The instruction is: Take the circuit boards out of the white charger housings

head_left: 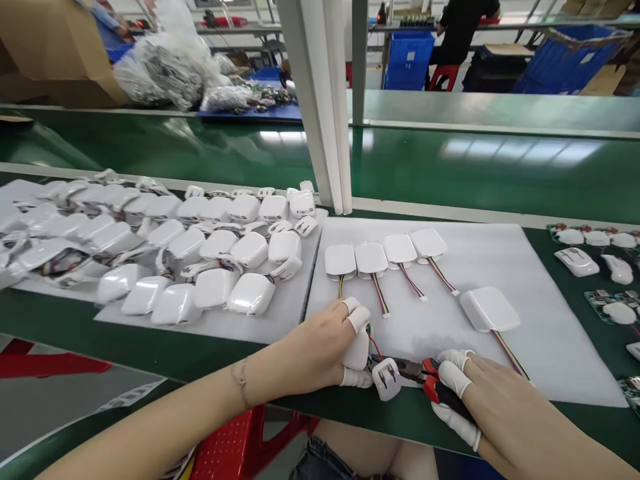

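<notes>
My left hand point(330, 347), with white finger cots on, is closed around a small white plastic housing point(356, 352). A red wire and a bit of green circuit board show at its edge. Beside it hangs a white plug piece point(387, 379) with two slots or prongs. My right hand point(480, 393), also in finger cots, grips red-and-black pliers point(410, 369). Their jaws reach to the wires between the housing and the plug piece; I cannot tell whether they pinch a wire. Just beyond lie several white covers point(371, 259) with coloured wires, and one more cover point(490, 309) sits nearer my right hand.
Many white assembled units point(250, 293) lie in rows on the left sheet. Circuit boards point(607, 305) with white parts are at the right edge. A white post point(325, 100) rises behind the work sheet point(475, 247), before a green conveyor point(450, 167). A person point(463, 33) sits far back.
</notes>
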`<action>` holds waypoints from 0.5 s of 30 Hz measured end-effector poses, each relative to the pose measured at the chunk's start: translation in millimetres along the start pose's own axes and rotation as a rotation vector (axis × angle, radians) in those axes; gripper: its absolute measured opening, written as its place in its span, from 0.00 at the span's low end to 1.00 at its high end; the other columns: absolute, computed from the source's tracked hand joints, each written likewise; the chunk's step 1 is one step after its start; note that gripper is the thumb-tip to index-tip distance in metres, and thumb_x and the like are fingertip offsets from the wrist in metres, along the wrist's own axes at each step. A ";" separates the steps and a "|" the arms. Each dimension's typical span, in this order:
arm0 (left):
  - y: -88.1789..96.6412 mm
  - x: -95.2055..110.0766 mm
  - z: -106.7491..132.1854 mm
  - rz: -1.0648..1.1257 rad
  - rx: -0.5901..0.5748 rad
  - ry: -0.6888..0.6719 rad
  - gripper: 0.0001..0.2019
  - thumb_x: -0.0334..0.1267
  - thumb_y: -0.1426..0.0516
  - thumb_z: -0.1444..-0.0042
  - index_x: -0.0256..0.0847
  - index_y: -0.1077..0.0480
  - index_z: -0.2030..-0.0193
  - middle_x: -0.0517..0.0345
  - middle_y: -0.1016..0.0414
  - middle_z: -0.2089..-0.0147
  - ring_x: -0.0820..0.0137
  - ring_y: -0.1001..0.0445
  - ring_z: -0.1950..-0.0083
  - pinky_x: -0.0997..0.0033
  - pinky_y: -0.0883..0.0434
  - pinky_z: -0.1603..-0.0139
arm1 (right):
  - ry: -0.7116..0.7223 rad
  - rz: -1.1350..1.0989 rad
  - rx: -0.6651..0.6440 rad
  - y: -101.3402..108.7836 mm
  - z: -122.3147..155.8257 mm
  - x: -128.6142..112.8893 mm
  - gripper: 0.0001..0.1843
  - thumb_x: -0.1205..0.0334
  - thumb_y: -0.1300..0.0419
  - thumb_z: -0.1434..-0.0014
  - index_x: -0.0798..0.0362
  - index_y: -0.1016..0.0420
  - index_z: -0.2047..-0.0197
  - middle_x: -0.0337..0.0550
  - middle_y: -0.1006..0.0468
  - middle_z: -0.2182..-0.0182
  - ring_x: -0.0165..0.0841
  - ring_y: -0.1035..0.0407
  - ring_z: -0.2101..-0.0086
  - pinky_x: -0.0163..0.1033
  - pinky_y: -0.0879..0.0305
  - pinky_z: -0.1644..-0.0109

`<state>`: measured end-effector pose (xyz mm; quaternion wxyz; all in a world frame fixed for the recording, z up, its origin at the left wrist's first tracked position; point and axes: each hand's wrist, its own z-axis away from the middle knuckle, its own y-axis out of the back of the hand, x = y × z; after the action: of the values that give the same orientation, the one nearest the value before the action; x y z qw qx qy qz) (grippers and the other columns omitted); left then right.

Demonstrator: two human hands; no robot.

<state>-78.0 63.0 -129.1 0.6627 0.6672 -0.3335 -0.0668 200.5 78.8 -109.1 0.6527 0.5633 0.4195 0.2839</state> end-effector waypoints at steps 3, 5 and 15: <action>-1.9 -11.2 0.4 -0.029 0.028 -0.126 0.20 0.43 0.38 0.47 0.38 0.40 0.54 0.53 0.30 0.64 0.61 0.30 0.64 0.65 0.29 0.67 | 0.019 0.012 0.029 0.1 -7.8 2.6 0.11 0.65 0.52 0.32 0.49 0.35 0.66 0.43 0.32 0.72 0.40 0.34 0.73 0.41 0.41 0.72; -7.7 -17.2 1.4 -0.054 0.105 -0.212 0.20 0.41 0.43 0.46 0.36 0.41 0.49 0.51 0.29 0.65 0.60 0.29 0.65 0.65 0.31 0.71 | 0.043 0.043 0.031 -1.5 -12.8 4.9 0.14 0.63 0.54 0.31 0.49 0.34 0.67 0.44 0.32 0.73 0.40 0.34 0.75 0.42 0.41 0.74; 0.6 -24.9 0.7 0.145 0.047 -0.251 0.25 0.29 0.46 0.47 0.29 0.42 0.41 0.50 0.29 0.68 0.62 0.32 0.68 0.55 0.26 0.62 | 0.051 -0.031 0.086 -19.9 -15.9 11.9 0.20 0.60 0.61 0.29 0.49 0.33 0.68 0.44 0.30 0.76 0.41 0.34 0.77 0.45 0.45 0.77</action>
<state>-97.7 75.7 -137.3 0.6033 0.6431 -0.4623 -0.0939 190.5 92.7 -131.4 0.6213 0.5768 0.4566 0.2699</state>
